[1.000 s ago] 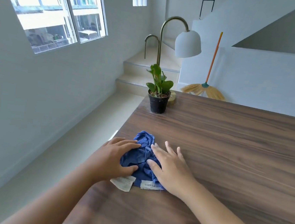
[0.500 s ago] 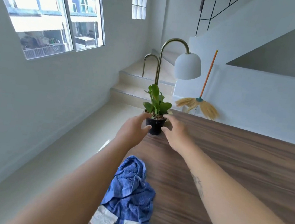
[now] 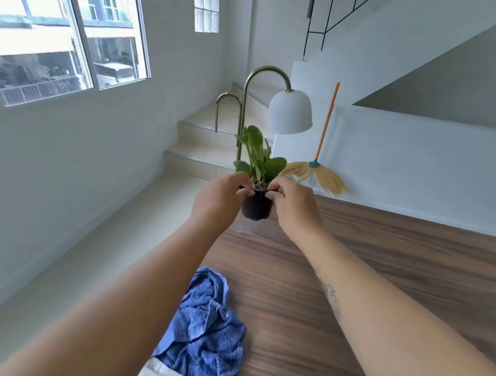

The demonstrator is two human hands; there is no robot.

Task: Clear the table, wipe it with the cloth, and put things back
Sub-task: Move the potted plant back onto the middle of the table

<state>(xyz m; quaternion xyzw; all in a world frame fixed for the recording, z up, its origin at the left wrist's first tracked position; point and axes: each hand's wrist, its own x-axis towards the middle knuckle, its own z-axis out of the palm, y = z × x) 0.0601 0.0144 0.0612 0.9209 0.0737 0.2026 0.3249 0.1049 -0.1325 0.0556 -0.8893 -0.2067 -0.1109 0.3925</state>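
Note:
A small green plant in a black pot hangs a little above the far left corner of the wooden table. My left hand grips the pot's rim from the left, and my right hand grips it from the right, fingers curled over the edge. A crumpled blue cloth with white tags lies on the table near its left edge, between my forearms and close to me.
A brass lamp with a white shade stands just behind the plant; its base is hidden. Behind the table a broom leans on the white wall. The floor and steps lie left of the table edge.
Both hands left the cloth, reached forward and took hold of the pot. The pot has since risen off the table surface.

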